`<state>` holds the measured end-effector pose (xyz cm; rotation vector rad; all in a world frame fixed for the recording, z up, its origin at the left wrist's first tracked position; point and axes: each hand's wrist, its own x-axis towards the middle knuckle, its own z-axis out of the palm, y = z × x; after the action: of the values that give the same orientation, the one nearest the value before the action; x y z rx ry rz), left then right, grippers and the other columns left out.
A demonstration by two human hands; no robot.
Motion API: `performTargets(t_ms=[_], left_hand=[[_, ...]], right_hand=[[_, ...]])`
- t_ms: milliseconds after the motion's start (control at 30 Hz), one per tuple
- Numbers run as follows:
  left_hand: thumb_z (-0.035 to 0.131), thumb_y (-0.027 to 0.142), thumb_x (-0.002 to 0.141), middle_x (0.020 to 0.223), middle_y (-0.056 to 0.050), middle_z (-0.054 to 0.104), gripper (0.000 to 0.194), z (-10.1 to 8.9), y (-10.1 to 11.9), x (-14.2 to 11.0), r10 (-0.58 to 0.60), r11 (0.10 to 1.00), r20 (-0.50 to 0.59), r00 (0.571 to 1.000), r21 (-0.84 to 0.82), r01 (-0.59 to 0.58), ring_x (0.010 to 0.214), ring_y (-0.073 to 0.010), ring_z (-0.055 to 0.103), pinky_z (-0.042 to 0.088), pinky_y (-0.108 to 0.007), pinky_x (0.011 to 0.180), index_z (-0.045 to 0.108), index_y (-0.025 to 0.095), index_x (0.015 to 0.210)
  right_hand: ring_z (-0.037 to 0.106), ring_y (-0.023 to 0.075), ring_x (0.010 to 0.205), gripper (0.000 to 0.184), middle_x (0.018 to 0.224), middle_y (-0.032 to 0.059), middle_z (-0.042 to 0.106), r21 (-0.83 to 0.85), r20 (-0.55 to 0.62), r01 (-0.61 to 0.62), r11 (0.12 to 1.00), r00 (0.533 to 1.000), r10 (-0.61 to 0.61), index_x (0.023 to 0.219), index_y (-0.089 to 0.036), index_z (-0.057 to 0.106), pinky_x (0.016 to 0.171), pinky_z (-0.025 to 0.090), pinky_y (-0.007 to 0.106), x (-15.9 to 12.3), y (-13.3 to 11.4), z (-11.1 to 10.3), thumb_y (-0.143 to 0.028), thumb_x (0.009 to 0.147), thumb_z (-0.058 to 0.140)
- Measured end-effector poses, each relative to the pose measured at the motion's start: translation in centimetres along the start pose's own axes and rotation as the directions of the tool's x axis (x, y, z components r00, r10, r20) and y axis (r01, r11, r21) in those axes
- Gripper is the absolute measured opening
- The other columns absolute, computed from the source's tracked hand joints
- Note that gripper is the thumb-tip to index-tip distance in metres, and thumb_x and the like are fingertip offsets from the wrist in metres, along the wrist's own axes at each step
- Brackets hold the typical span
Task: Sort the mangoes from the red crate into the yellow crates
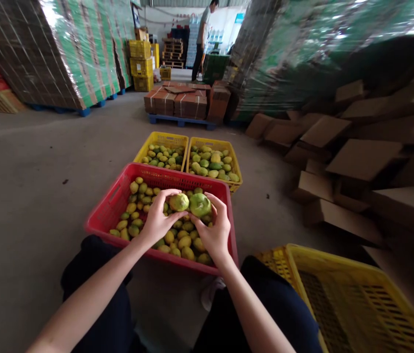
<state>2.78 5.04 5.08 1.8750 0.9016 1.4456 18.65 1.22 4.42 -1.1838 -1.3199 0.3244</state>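
Left hand [158, 217] pinches a yellow-green fruit [179, 202] between thumb and fingers; right hand [217, 230] grips a green fruit [200, 205] the same way. Both hands curl only as wide as the fruit, thumb tips close together. The two fruits are side by side above the red crate [115, 191]; can't tell if they touch. Yellow-green one: roundish, mottled skin. Green one: looks slightly larger, rounded, slight sheen. Red crate: plastic, slotted wall, loose yellow-to-green fruit inside. Just beyond: left yellow crate [141, 152] and right yellow crate [236, 169], plastic, full of similar fruit. Farther: strapped brown cartons [191, 107] on a blue pallet [181, 121]. At back: standing person [203, 37].
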Motion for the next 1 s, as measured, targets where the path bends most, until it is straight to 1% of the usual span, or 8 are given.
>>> performTargets(t_ms=[133, 267, 367, 500, 733, 800, 900, 1000], left_hand=[[0.075, 0.029, 0.074, 0.116, -0.010, 0.060, 0.041, 0.0, -0.1, -0.1, -0.010, 0.998, 0.028, 1.000, -0.056, 0.011, 0.113, -0.0222, 0.056, 0.043, -0.038, 0.100, 0.056, 0.020, 0.109], [0.079, 0.031, 0.067, 0.118, -0.009, 0.060, 0.045, 0.1, -0.4, 0.3, -0.274, 0.901, 0.039, 0.961, -0.338, 0.271, 0.107, -0.0217, 0.059, 0.048, -0.033, 0.092, 0.063, 0.019, 0.107], [0.074, 0.034, 0.073, 0.113, -0.007, 0.064, 0.045, 0.2, -0.5, 0.6, -0.488, 0.652, 0.153, 0.859, -0.591, 0.475, 0.103, -0.0215, 0.061, 0.049, -0.032, 0.087, 0.063, 0.019, 0.113], [0.062, 0.031, 0.081, 0.112, -0.007, 0.067, 0.042, 0.7, -0.2, 1.0, -0.560, 0.377, 0.280, 0.780, -0.751, 0.541, 0.102, -0.0211, 0.062, 0.051, -0.032, 0.086, 0.062, 0.018, 0.121], [0.047, 0.031, 0.087, 0.097, -0.007, 0.069, 0.043, 1.3, -0.7, 1.5, -0.602, 0.129, 0.502, 0.620, -0.706, 0.697, 0.065, -0.0126, 0.063, 0.052, -0.023, 0.055, 0.056, 0.019, 0.127], [0.051, 0.031, 0.084, 0.091, -0.004, 0.068, 0.038, 2.0, -2.0, 0.6, -0.674, 0.142, 0.527, 0.517, -0.595, 0.791, 0.062, -0.0107, 0.062, 0.050, -0.020, 0.053, 0.058, 0.021, 0.121], [0.055, 0.032, 0.083, 0.072, 0.000, 0.064, 0.019, 3.6, -4.3, -2.2, -0.853, 0.121, 0.472, 0.224, -0.238, 0.964, 0.054, -0.0084, 0.057, 0.048, -0.017, 0.052, 0.061, 0.019, 0.095], [0.063, 0.030, 0.078, 0.054, 0.000, 0.054, 0.018, 4.7, -6.0, -5.0, -0.903, 0.090, 0.419, 0.092, -0.024, 0.996, 0.046, -0.0107, 0.051, 0.046, -0.020, 0.046, 0.054, 0.016, 0.070]], right_hand=[[0.055, 0.0241, 0.118, 0.049, 0.124, 0.0079, 0.059, 0.037, -0.023, -0.001, 0.999, 1.000, 0.002, 0.113, -0.025, 0.052, 0.100, 0.045, 0.045, -0.4, 0.3, -0.3, -0.023, 0.070, 0.074], [0.057, 0.0250, 0.112, 0.051, 0.117, 0.0065, 0.062, 0.263, 0.024, -0.200, 0.944, 0.979, 0.201, 0.110, -0.024, 0.058, 0.096, 0.047, 0.042, 0.1, 0.0, -0.7, -0.023, 0.063, 0.078], [0.062, 0.0235, 0.102, 0.045, 0.111, 0.0043, 0.067, 0.540, 0.162, -0.450, 0.711, 0.885, 0.436, 0.111, -0.024, 0.061, 0.091, 0.049, 0.039, 0.8, -0.2, -0.7, -0.028, 0.068, 0.071], [0.065, 0.0217, 0.088, 0.027, 0.091, 0.0032, 0.072, 0.750, 0.286, -0.580, 0.318, 0.718, 0.634, 0.092, -0.020, 0.067, 0.080, 0.053, 0.037, 1.5, -0.5, -0.3, -0.035, 0.071, 0.059], [0.063, 0.0179, 0.065, 0.021, 0.075, 0.0048, 0.070, 0.752, 0.450, -0.659, 0.006, 0.521, 0.725, 0.088, -0.019, 0.064, 0.051, 0.053, 0.028, 1.4, -0.8, 0.1, -0.033, 0.075, 0.055], [0.065, 0.0181, 0.068, 0.020, 0.075, 0.0056, 0.070, 0.752, 0.461, -0.652, -0.095, 0.418, 0.783, 0.090, -0.019, 0.062, 0.051, 0.054, 0.027, 1.1, -0.2, 0.0, -0.033, 0.077, 0.056], [0.064, 0.0158, 0.063, 0.017, 0.069, 0.0031, 0.067, 0.740, 0.455, -0.646, -0.189, 0.272, 0.848, 0.088, -0.021, 0.059, 0.047, 0.052, 0.023, 0.6, 1.0, -0.3, -0.035, 0.081, 0.054], [0.063, 0.0138, 0.056, 0.015, 0.062, 0.0007, 0.064, 0.708, 0.456, -0.675, -0.207, 0.213, 0.864, 0.085, -0.021, 0.057, 0.045, 0.050, 0.020, 0.0, 1.6, -0.7, -0.035, 0.083, 0.053]])
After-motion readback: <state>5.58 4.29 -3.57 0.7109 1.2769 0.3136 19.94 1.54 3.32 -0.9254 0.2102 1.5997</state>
